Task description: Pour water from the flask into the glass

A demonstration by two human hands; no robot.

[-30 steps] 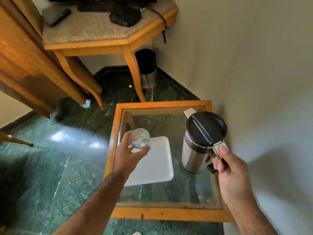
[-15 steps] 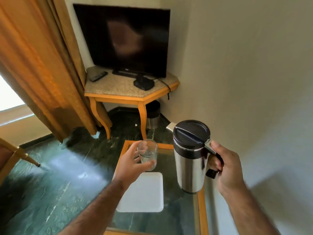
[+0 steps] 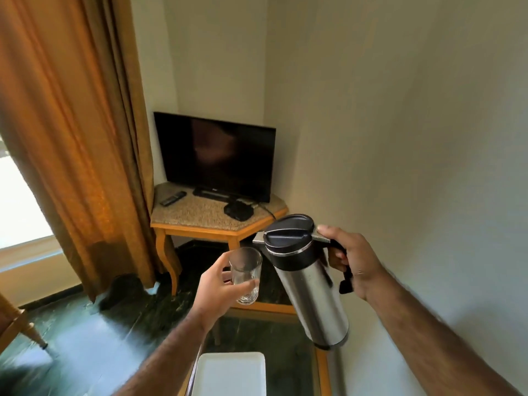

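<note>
A steel flask [image 3: 311, 292] with a black lid and black handle hangs in the air, tilted with its top leaning left toward the glass. My right hand [image 3: 350, 260] grips its handle. The flask's metal spout sits just right of the rim of a clear glass [image 3: 245, 274], which looks empty. My left hand [image 3: 221, 284] holds the glass upright from the left side. Both are raised above the far edge of the glass-topped table [image 3: 288, 350]. No water stream is visible.
A white tray [image 3: 230, 374] lies on the wood-framed glass table below. A beige wall runs close on the right. Beyond stand a corner table [image 3: 211, 221] with a TV [image 3: 215, 157], a remote and a black box, and orange curtains [image 3: 74, 138] at left.
Both hands have lifted the glass and flask higher. The flask went from upright to leaning left, bringing its spout next to the glass rim. The view has tipped upward.
</note>
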